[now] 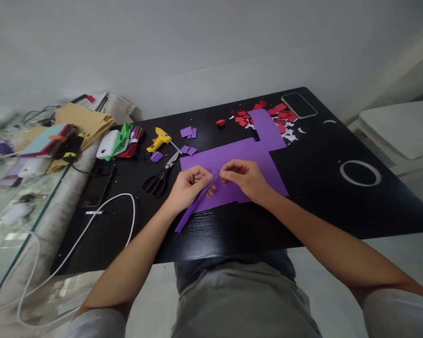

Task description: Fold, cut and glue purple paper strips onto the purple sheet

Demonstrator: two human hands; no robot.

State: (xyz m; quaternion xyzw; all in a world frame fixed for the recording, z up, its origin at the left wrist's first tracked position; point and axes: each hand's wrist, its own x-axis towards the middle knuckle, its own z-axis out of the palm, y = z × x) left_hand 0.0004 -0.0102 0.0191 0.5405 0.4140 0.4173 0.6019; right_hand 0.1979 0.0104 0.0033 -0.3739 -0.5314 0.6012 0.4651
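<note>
My left hand (pixel 191 186) pinches a narrow strip of purple paper (pixel 187 218), which slants down to the left past the sheet's near edge. Close beside it, my right hand (pixel 245 178) has thumb and forefinger pressed together near the strip's upper end. Whatever sits between those fingertips is too small to make out. Beneath both hands lies a large purple sheet (pixel 271 174) on the black table. A smaller purple piece (pixel 267 127) overlaps its far right corner. Black-handled scissors (pixel 161 176) rest left of my left hand, partly open.
A yellow glue gun (pixel 159 140) and small purple pieces (pixel 186 132) lie behind the scissors. Red scraps (pixel 283 113) and a phone (pixel 299 105) are at the back right. A tape ring (pixel 360 173) lies right; a white cable (pixel 131 206) loops left.
</note>
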